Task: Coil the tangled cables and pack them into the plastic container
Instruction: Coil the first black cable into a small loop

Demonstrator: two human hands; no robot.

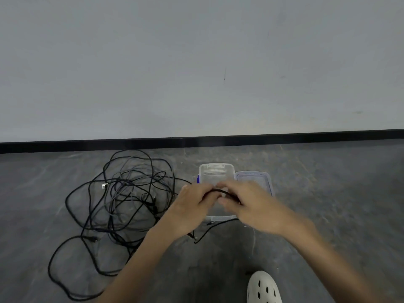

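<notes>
A clear plastic container point(216, 171) sits open on a grey floor point(328, 204), seen from above by the person working. The far part of its inside shows only clear plastic. The hands hide the rest, so what lies there cannot be told. A small blue clip point(198, 179) sits on its left side.

Touching the container's right side lies its lid point(254, 179), clear with a bluish rim and flat on the floor.

Directly over the container, both hands meet. The left hand point(192, 206) has its fingers curled round a black cable point(220, 192), and the right hand point(249, 204) pinches the same short stretch. Both are slightly blurred. A loose length of this cable point(202, 236) trails on the floor just in front of the container.

To the left of the container, near but apart from it, sprawls a tangle of black and grey cables point(122, 193) in wide, loose loops.

In front of the container, nearer the viewer, is a white perforated shoe point(263, 287). Behind the container a black baseboard point(87, 146) meets a pale wall point(196, 62).
</notes>
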